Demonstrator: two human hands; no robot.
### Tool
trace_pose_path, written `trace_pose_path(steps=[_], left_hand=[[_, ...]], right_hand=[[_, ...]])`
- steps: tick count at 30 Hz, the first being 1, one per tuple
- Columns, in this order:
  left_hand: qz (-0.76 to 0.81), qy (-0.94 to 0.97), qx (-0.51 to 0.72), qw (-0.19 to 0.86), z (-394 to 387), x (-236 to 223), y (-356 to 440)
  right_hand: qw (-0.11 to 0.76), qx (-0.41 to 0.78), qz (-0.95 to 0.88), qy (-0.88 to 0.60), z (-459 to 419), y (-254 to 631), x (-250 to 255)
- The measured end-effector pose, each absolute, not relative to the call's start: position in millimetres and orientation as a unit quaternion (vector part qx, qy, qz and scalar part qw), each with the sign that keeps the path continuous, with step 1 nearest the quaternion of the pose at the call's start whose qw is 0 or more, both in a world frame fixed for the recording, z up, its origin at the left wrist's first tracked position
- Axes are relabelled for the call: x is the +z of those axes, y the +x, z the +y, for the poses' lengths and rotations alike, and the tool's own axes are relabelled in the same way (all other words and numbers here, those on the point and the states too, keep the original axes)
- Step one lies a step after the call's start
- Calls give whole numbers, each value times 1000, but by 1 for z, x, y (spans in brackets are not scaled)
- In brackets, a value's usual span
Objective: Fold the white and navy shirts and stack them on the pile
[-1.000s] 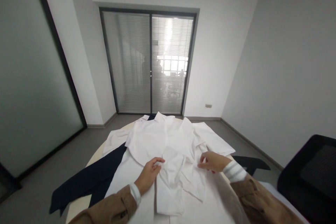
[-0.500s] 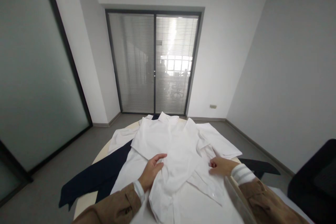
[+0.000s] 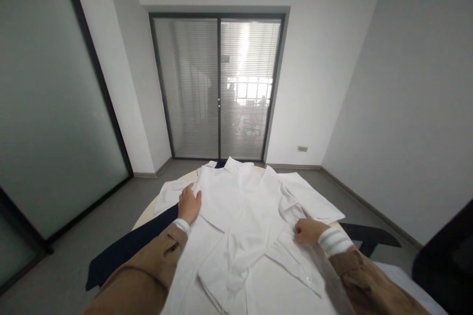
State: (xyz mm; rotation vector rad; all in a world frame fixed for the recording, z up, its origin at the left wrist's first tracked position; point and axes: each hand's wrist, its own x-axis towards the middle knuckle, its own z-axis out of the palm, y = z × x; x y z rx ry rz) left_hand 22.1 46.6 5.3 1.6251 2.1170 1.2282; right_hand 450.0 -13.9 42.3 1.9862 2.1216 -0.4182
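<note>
A white long-sleeved shirt (image 3: 247,206) lies on the table with its collar at the far end, its sleeves folded in across its body toward me. My left hand (image 3: 189,204) rests at the shirt's left edge, below the shoulder, with thumb and fingers apart. On the right side, my right hand (image 3: 308,232) has its fingers curled together against the shirt's edge, near a cuff with a button. The fingertips of that hand are partly hidden. More white cloth (image 3: 173,192) and a dark navy garment (image 3: 129,243) lie underneath, the navy part hanging out at the left.
The pale round table (image 3: 148,211) shows its rim at the left. A black chair (image 3: 447,256) stands at the right, with a dark armrest (image 3: 369,236) by the table. Beyond are a glass door with blinds (image 3: 218,88) and white walls.
My left hand has moved left and away from me, from the shirt's middle to its left edge. The near sleeve now lies flatter. My right hand stays in nearly the same place.
</note>
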Motion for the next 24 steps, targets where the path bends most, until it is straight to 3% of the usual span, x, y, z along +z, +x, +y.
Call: trace_pose_path(steps=[5,9,15,24], left_hand=[[729,537,399,144,59,-21,4],[709,543,427,144,57,-30,2],[672,558,472,119,52,-31,2],[632,546,534,131,56,-40,-1]], right_hand=[[138,-55,705,693,-4,433,66],[60,0,749,660,15,399,83],[-61,-55,792,606,45,327,69],[-122,-130,746,641,94,280,19]])
